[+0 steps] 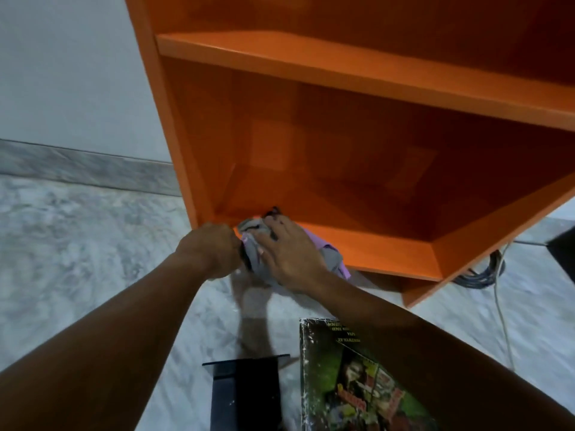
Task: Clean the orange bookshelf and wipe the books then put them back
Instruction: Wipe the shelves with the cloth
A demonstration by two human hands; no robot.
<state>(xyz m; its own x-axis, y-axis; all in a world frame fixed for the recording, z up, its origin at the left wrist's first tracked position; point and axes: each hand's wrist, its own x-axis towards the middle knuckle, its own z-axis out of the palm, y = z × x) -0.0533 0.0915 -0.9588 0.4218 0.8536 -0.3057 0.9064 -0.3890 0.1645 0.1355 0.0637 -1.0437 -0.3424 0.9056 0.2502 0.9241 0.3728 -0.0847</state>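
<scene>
Grey-veined marble floor (77,259) runs to a pale wall (62,73), and the orange bookshelf (342,66) stands on it. A bunched grey and lilac cloth (252,256) lies at the front edge of the bottom shelf, between the hands. The left hand (208,250) is curled at the cloth's end, seemingly gripping it; the right hand (289,253) presses on it with fingers spread flat. Nearer, a worn book (342,384) lies flat on the floor beside a black stand (245,387); coiled cables (479,275) sit right of the bookshelf

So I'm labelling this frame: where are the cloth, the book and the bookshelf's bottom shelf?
cloth (334,259): head view, grey bunched fold.
book (342,384): head view, green cover.
bottom shelf (389,256): head view, board near its front edge.
</scene>
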